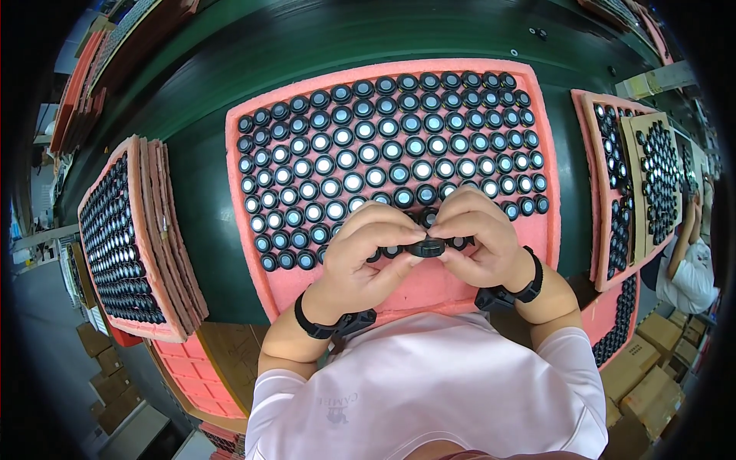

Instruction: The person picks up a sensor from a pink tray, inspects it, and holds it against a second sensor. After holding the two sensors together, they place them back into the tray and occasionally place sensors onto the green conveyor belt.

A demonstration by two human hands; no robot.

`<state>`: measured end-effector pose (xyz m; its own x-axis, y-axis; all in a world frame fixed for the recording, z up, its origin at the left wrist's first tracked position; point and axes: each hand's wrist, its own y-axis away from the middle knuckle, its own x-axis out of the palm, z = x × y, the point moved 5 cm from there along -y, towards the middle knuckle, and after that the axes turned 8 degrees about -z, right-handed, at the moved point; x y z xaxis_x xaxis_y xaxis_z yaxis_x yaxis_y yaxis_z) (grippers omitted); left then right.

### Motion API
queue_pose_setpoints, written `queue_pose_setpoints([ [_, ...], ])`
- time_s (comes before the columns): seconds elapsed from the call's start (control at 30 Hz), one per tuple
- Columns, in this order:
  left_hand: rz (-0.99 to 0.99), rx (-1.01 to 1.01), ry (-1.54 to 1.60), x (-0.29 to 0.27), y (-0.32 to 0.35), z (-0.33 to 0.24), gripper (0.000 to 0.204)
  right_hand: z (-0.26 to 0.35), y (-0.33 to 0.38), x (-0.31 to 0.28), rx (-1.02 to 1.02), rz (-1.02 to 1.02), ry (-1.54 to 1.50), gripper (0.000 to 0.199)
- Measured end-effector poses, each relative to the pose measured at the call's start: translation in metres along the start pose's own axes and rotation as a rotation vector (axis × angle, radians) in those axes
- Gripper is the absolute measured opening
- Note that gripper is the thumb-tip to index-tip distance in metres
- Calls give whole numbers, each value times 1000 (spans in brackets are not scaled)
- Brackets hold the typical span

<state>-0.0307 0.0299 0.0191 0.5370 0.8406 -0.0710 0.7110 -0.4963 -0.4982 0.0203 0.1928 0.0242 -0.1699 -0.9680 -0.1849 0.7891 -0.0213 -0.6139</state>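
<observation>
One black round part (428,248) is pinched between fingertips of left hand (369,253) and right hand (483,239) over the pink tray (418,291); a slipped grip could drop it onto the seated parts (353,182).

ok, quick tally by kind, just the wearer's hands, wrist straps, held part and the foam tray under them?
Hands: 2 (left hand, right hand)
Black wrist straps: 2
Held black part: 1
Pink foam tray: 1
Total: 6

A green worktable (205,161) stands near cardboard boxes (653,400).
</observation>
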Motion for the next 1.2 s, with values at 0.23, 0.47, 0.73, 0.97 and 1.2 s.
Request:
queue_pose_setpoints([
  [0.23, 7, -21, 13, 0, -1, -1, 24, 1, -1, 1, -20, 10, 7, 30],
  [0.47, 23, -183, 2, 0, 1, 2, 26, 0, 2, 1, -22, 51, 79, 29],
  [0.73, 31, -313, 15, 6, 8, 13, 25, 1, 6, 3, -26, 28, 160, 31],
  [0.97, 35, -467, 255, 11, 15, 16, 31, -3, 6, 5, 24, 46, 159, 32],
  [1.2, 33, -463, 211, 12, 16, 19, 32, -2, 4, 8, -32, 61, 241, 33],
])
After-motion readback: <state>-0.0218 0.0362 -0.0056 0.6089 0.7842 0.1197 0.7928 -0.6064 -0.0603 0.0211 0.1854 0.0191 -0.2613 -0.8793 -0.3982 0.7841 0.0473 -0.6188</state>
